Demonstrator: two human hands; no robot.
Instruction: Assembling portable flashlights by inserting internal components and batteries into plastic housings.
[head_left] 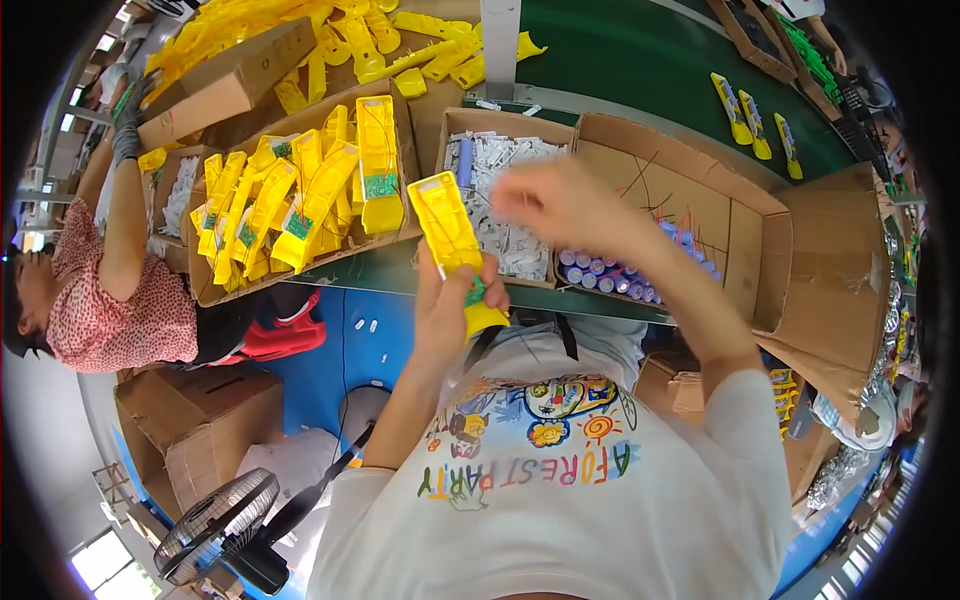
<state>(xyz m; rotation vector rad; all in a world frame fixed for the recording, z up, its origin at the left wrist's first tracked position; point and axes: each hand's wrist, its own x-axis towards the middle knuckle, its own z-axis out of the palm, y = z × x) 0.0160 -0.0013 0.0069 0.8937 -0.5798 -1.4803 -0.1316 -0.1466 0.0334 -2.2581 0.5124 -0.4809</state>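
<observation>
My left hand [452,300] is closed round a yellow plastic housing [446,222], held tilted in front of my chest. A small green circuit board [475,291] shows at the housing's lower end, beside my fingers. My right hand [550,200] hovers over a cardboard box of small white plastic parts [515,255]; its fingers are smeared by motion, so whether they hold anything cannot be made out. One purple cylindrical battery cell [465,160] lies upon the white parts. More purple cells [610,278] with thin wires sit in the cardboard box to the right.
On the left stands a carton of yellow housings with green boards [300,215]. A heap of yellow housings [360,40] lies behind it. Several housings [760,130] rest on the green conveyor belt [620,60]. A co-worker [125,270] reaches in at left, near a fan [225,525].
</observation>
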